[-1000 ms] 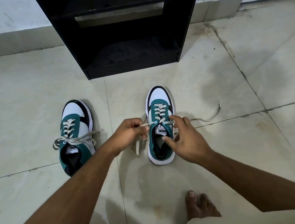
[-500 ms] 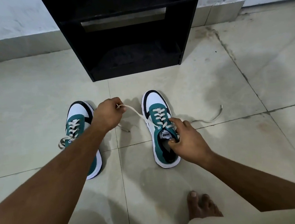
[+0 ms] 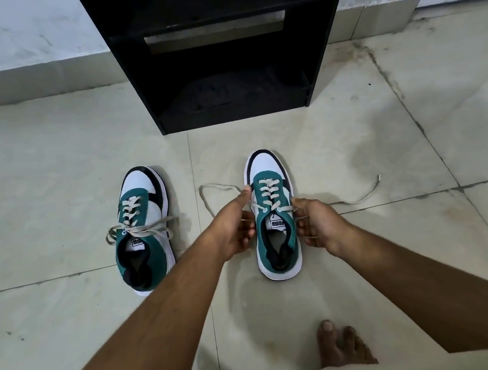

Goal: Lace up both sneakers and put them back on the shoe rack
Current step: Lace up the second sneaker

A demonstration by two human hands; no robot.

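Two teal, white and black sneakers stand on the tiled floor, toes toward the black shoe rack [image 3: 219,54]. The left sneaker [image 3: 143,229] has its cream lace tied in a bow. The right sneaker [image 3: 273,211] is laced, with loose lace ends. My left hand [image 3: 235,230] is beside its left side, pinching the left lace end [image 3: 208,194], which loops out on the floor. My right hand [image 3: 313,220] is at its right side, gripping the right lace end [image 3: 362,196], which trails off to the right.
The rack's lower shelf [image 3: 235,97] is open and dark, directly behind the sneakers. A white wall with a tiled skirting [image 3: 36,82] runs behind it. My bare foot [image 3: 342,347] rests on the floor [image 3: 58,171] at the bottom right.
My left hand came back down from its raised pull toward the left sneaker and now sits beside the right sneaker. My right hand shifted from the tongue to the lace on the right side.
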